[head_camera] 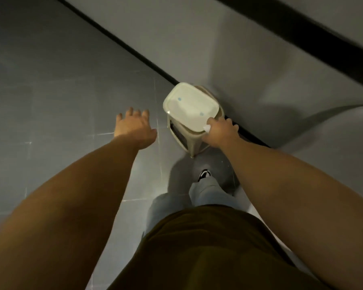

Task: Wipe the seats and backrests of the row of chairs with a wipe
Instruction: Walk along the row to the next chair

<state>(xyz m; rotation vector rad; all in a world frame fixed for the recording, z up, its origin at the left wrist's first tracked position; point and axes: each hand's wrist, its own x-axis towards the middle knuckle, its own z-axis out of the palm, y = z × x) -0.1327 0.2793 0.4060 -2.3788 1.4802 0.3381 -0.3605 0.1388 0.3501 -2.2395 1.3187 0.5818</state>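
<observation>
Person stands over a pale plastic stool [192,114] at centre frame, set against the black skirting strip [122,43] where grey wall [228,49] meets the tiled floor [50,91].

Right hand [220,132] sits at the lower right edge of the stool seat, fingers curled — grip is holding a small white wipe [207,128], a corner of it poking out at the thumb side, touching the seat rim. Wipe is mostly hidden in the fist.

Left hand [134,126] is out to the left of the stool, over the floor, apart from the seat. Fingers spread and fairly straight, grip wide, holding nothing.

Seat top is cream-white, rounded rectangle, two small blue marks on it. Stool legs flare out below, one foot visible at lower centre.

Lower frame: dark olive shirt [208,248], light grey-blue trousers [208,191], one black-and-white shoe [204,174] just below the stool — its shadow on the tiles around it.

A black band [312,38] crosses the upper right of the frame along the wall. Only this one seat is in view.
</observation>
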